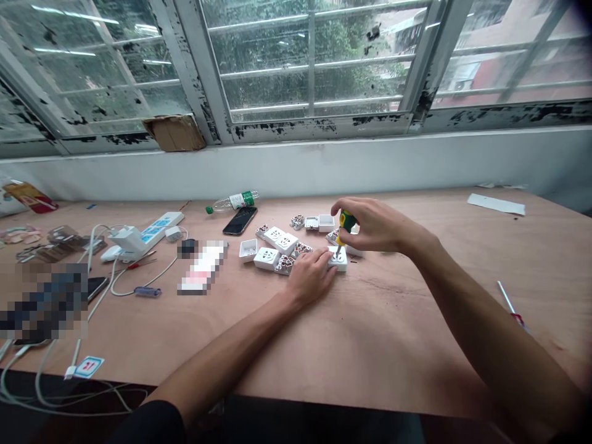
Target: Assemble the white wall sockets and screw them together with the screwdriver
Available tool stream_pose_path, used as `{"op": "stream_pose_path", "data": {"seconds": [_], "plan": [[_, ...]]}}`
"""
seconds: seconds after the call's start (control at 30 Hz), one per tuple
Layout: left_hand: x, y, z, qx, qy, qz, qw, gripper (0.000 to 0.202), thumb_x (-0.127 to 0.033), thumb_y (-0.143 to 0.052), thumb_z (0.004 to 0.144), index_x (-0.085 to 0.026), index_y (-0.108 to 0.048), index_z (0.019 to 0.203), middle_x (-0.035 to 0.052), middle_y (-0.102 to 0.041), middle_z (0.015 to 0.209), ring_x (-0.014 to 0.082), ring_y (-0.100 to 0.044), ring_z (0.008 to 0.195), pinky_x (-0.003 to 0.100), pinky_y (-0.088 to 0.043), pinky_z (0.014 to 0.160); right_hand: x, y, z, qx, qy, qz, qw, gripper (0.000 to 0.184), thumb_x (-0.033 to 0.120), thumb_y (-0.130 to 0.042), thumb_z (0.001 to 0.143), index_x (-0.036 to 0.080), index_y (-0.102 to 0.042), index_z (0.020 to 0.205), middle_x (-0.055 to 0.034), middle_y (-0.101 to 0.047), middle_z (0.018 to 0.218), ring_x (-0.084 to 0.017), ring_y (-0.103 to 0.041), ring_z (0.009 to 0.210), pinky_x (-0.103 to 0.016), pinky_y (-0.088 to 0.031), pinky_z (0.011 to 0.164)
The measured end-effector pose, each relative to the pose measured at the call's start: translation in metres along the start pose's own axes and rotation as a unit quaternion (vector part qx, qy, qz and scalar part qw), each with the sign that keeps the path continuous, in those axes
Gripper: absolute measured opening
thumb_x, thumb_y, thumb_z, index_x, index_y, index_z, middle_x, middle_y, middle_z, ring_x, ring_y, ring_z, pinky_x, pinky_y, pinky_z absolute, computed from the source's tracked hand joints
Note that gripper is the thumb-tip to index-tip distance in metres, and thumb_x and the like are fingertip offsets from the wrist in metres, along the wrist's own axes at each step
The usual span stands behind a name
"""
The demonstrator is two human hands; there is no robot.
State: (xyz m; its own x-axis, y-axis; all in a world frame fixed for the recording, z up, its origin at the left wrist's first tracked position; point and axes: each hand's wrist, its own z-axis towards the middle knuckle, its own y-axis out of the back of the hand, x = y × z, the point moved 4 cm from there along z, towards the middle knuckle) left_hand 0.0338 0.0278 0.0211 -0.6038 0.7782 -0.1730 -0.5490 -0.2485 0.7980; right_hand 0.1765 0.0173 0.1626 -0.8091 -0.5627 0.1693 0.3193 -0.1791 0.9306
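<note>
In my right hand (365, 225) is a screwdriver (343, 229) with a yellow and green handle, its shaft pointing down at the face of a white socket (340, 262). My left hand (313, 275) lies on the table, its fingers closed against the left side of that socket. Left of this hand sit more assembled white sockets (267, 258), (281, 240) and an open white box (248, 249). Opened socket inserts (285, 264) with metal contacts lie among them. Behind stand further white casings (325, 222). The tip of the screwdriver meets the socket's front; the screw itself is too small to see.
A black phone (240, 220) and a plastic bottle (234, 201) lie behind the sockets. To the left are a power strip (160, 227), white cables (121, 291) and a blurred white item (203, 266). Another screwdriver (509, 302) and a white strip (496, 204) lie right.
</note>
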Motion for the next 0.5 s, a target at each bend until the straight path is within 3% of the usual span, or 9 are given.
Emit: {"op": "stream_pose_path", "data": {"seconds": [0.27,0.5], "plan": [[0.0006,-0.0027,-0.0010,-0.009,-0.006,0.016,1.000,0.026,-0.029,-0.060,0.092,-0.016,-0.060,0.115,0.0121,-0.065,0.126,0.0262,-0.064,0.109,0.045,-0.053,0.095,-0.0022,-0.0017,0.0011,-0.002,-0.026,-0.027,0.999,0.025,0.036,-0.050,0.088,0.020,-0.059,0.104,-0.0059,-0.068,0.084,-0.019,-0.056,0.068,-0.031,-0.036,0.059],[0.0001,-0.0034,-0.0018,0.004,-0.003,0.012,1.000,0.023,-0.028,-0.059,0.093,-0.016,-0.059,0.113,0.0117,-0.064,0.125,0.0253,-0.064,0.109,0.043,-0.054,0.093,-0.0018,-0.0025,0.0000,0.004,-0.004,-0.011,1.000,0.032,0.031,-0.055,0.081,0.019,-0.056,0.111,-0.0078,-0.069,0.096,-0.021,-0.060,0.080,-0.032,-0.040,0.064]]}}
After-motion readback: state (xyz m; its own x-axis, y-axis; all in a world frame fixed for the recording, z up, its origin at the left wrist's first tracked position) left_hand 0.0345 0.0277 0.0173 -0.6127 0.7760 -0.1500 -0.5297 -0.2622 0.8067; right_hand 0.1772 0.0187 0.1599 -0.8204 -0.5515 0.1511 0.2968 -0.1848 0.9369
